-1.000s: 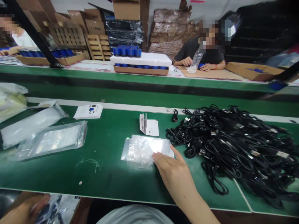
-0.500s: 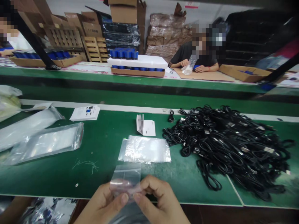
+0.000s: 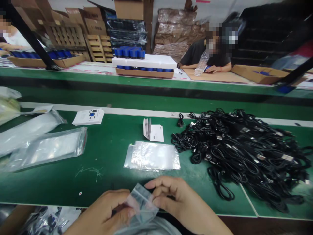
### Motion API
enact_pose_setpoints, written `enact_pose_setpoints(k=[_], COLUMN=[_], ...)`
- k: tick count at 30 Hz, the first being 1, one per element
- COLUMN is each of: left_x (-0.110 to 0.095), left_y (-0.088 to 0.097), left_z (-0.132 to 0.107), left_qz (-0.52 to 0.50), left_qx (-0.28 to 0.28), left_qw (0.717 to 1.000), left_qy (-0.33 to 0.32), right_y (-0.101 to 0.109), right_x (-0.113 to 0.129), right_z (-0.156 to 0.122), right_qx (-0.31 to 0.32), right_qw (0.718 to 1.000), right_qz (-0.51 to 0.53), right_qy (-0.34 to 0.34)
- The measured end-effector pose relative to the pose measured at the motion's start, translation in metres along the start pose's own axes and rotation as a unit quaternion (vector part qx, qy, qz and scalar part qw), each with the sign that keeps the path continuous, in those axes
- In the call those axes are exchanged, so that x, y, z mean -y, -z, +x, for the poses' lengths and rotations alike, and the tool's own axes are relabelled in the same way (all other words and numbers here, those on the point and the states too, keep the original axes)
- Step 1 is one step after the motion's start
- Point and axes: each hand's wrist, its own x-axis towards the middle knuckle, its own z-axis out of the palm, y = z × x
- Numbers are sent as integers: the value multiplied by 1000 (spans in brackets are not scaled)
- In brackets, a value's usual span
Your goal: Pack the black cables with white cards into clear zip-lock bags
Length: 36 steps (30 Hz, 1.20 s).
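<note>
A small clear zip-lock bag (image 3: pixel 143 203) is held tilted at the near edge of the green table, its top corner pointing up. My left hand (image 3: pixel 110 207) pinches the bag's left side between thumb and fingers. At its right edge, my right hand (image 3: pixel 172 195) grips with the thumb and curled fingers, the index finger reaching out above. Just beyond lies a stack of flat clear bags (image 3: pixel 154 156). Behind that stack, a small pile of folded white leaflets (image 3: pixel 156 133) stands partly fanned. More clear plastic (image 3: pixel 149 227) shows below my hands, its contents hard to make out.
A big heap of coiled black cables (image 3: pixel 239 153) covers the right side. Large plastic bag packs (image 3: pixel 49 147) and printed cards (image 3: pixel 88 117) lie left. A box of plastic-wrapped items (image 3: pixel 51 220) is below the table edge. Across, a person (image 3: pixel 207 60) sits by a clear bottle (image 3: pixel 201 63).
The bag has turned from upright to tilted and come lower. My right hand has shifted right and its index finger has stretched out. Across the table, the person's one hand has moved out of sight.
</note>
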Motion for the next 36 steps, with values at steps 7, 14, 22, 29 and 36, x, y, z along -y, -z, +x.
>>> enact_pose_setpoints(k=[7, 14, 22, 29, 36], left_x=[4, 5, 0, -5, 2], left_y=[18, -7, -26, -30, -32], left_z=[9, 3, 7, 7, 10], left_qz=[210, 240, 199, 88, 84], left_qx=[-128, -304, -214, -199, -189], left_qw=[965, 908, 946, 974, 976], left_qy=[-85, -161, -141, -67, -74], right_y=[-10, -21, -27, -28, -31], right_x=[-3, -15, -21, -13, -10], right_z=[5, 14, 19, 18, 5], right_qx=[-69, -105, -93, -83, -104], right_qw=[992, 990, 993, 994, 928], right_qz=[-104, -80, -61, -71, -314], right_qy=[11, 51, 40, 9, 173])
